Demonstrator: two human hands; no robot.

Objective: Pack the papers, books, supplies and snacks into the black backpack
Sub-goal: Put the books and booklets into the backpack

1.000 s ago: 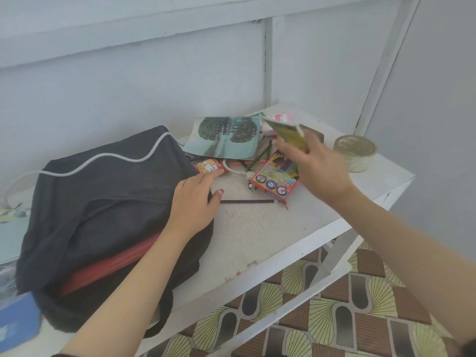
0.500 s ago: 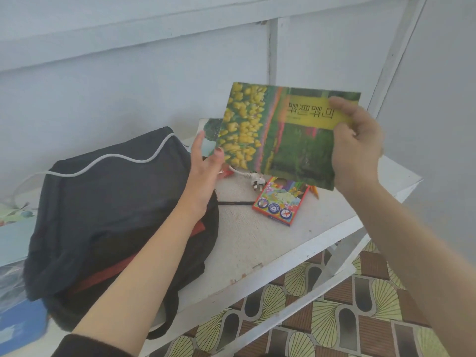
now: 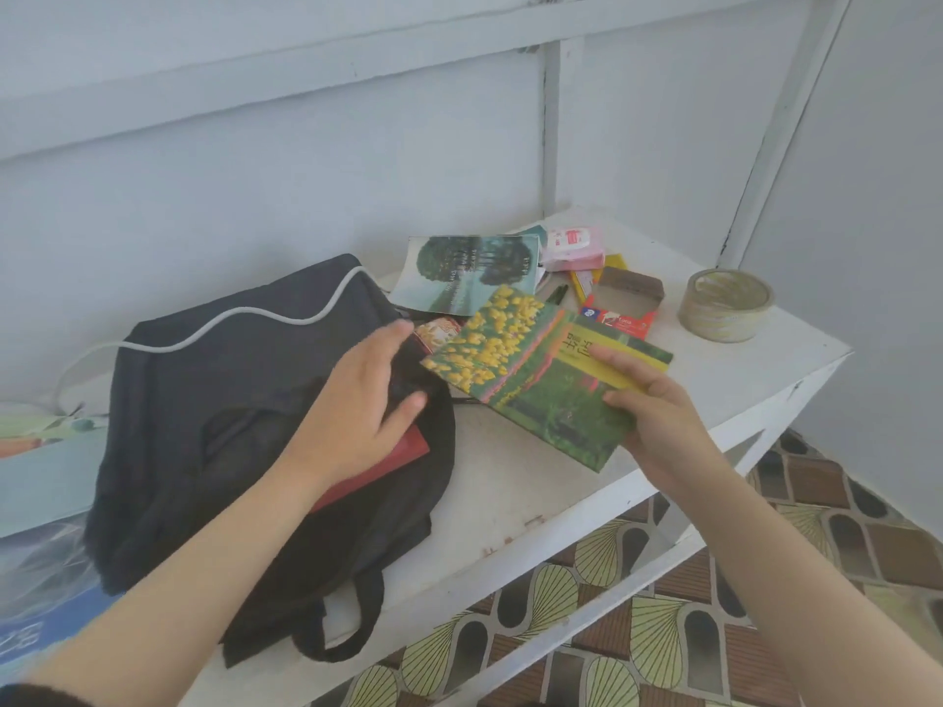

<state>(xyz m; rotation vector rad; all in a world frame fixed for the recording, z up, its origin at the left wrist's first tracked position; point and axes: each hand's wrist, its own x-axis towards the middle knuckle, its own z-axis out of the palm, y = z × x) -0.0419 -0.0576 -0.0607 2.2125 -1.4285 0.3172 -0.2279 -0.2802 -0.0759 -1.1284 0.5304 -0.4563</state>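
Note:
The black backpack [image 3: 214, 400] lies on the white table [image 3: 510, 482], a red book [image 3: 388, 461] poking from its mouth. My left hand [image 3: 357, 405] grips the bag's upper flap at the opening. My right hand [image 3: 658, 415] holds a green booklet with yellow flowers [image 3: 536, 369] by its right edge, low over the table just right of the bag's mouth. Behind it lie a booklet with a tree picture [image 3: 469, 273], a pink tissue pack [image 3: 574, 244], an open red and blue carton [image 3: 622, 308] and a small orange snack packet [image 3: 439, 331].
A roll of tape [image 3: 724, 304] stands near the table's right end. Papers and a blue item [image 3: 35, 604] lie left of the bag. A white cord [image 3: 229, 318] runs over the backpack. The wall is close behind; patterned floor lies below the table's front edge.
My right hand picked up the flower booklet, raised it, then lowered it toward the bag's mouth. My left hand moved back onto the backpack's flap.

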